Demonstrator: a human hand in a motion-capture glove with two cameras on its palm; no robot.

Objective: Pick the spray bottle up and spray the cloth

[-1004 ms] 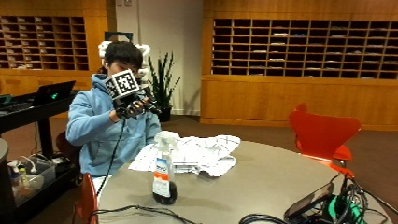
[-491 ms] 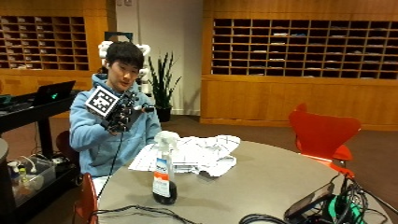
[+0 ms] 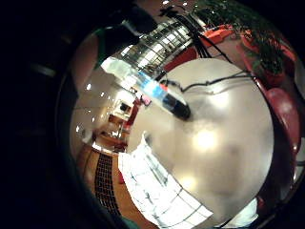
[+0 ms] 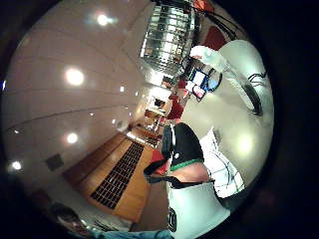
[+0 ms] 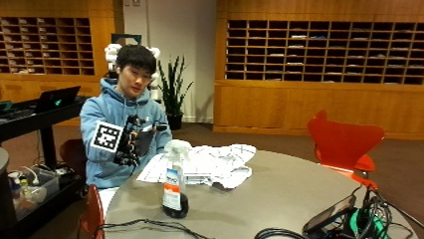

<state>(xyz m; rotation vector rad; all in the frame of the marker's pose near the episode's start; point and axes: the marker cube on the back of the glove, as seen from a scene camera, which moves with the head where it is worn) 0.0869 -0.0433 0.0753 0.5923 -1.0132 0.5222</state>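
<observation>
A clear spray bottle with a white trigger head and a dark base stands upright near the front of the round grey table. Behind it lies a crumpled white checked cloth. My gloved right hand hangs in the air over the table's edge, left of the bottle and apart from it, fingers relaxed and holding nothing. The little finger side palm view looks down on the bottle and the cloth. In the thumb side palm view the bottle and cloth show past a gloved finger.
Black cables run along the table's front edge, and a tablet with more cables sits at the front right. A red chair stands behind the table on the right. A black cart with a laptop stands at the left.
My right hand has come down from beside the face to just above the table's edge, closer to the spray bottle. Bottle and cloth have not moved.
</observation>
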